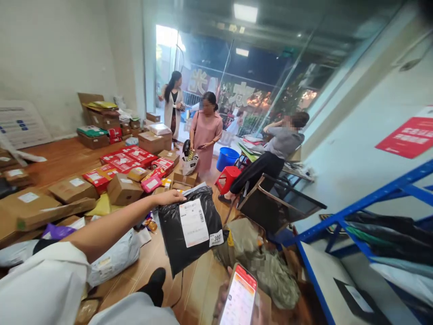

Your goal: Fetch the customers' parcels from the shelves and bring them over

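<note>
A black plastic parcel [189,232] with a white shipping label [193,223] and a small sticker reading 300 [216,238] hangs in the air above the wooden floor [199,284], pinched at its top left corner by the left hand [169,197], whose grip is closed on the bag's upper edge with the bare forearm stretching back toward the lower left. Below and to the right of that grip, at the bottom edge of the view, the right hand [225,298] is closed around a phone [238,298] whose bright screen, red at the top, faces up; only the fingers at the phone's left side show. Just right of the hanging parcel lies a heap of greenish-grey bags [267,266]. Left of the grip, cardboard boxes [123,188] and red parcels [126,159] are spread over the floor, with grey mailer bags [117,257] nearer the person. Beyond the grip stands a person in a pink dress [205,135], and further back one in a white coat [173,106] by the doorway. To the right, a seated person in grey [277,146] leans over a table [297,174], near a red stool [228,177] and a blue bucket [227,158]. A blue metal shelf [365,203] holding flat bags fills the right side.
</note>
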Action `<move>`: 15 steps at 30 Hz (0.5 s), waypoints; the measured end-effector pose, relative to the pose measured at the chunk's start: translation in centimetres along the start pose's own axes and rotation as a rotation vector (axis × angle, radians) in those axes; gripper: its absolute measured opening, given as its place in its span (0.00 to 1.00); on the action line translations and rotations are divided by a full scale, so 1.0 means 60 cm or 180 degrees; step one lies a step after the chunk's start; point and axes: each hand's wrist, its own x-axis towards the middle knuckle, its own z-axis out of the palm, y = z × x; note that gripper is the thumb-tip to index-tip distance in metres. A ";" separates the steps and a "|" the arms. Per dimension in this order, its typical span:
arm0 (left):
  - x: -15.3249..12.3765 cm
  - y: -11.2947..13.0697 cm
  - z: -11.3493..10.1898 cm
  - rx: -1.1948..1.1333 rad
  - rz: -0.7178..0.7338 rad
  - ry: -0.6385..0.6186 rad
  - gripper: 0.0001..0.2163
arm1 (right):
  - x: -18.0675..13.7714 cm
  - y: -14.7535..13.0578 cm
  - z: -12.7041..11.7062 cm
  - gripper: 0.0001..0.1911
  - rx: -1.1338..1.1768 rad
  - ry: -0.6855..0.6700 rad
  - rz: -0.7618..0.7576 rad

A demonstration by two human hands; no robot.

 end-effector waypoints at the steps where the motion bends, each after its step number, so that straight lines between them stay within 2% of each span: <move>1: 0.012 -0.005 -0.007 0.0019 0.0012 0.0035 0.29 | 0.019 -0.010 0.012 0.46 -0.0006 -0.0047 0.0038; 7: 0.106 -0.040 -0.059 0.0011 0.0003 0.0042 0.29 | 0.159 -0.056 0.073 0.44 -0.0177 -0.0060 -0.0068; 11: 0.200 -0.078 -0.109 -0.0091 0.0012 0.0077 0.29 | 0.264 -0.085 0.095 0.43 -0.0016 0.0071 -0.0147; 15: 0.295 -0.110 -0.145 -0.0298 0.0147 0.0100 0.28 | 0.351 -0.128 0.121 0.35 0.0336 0.0190 -0.0140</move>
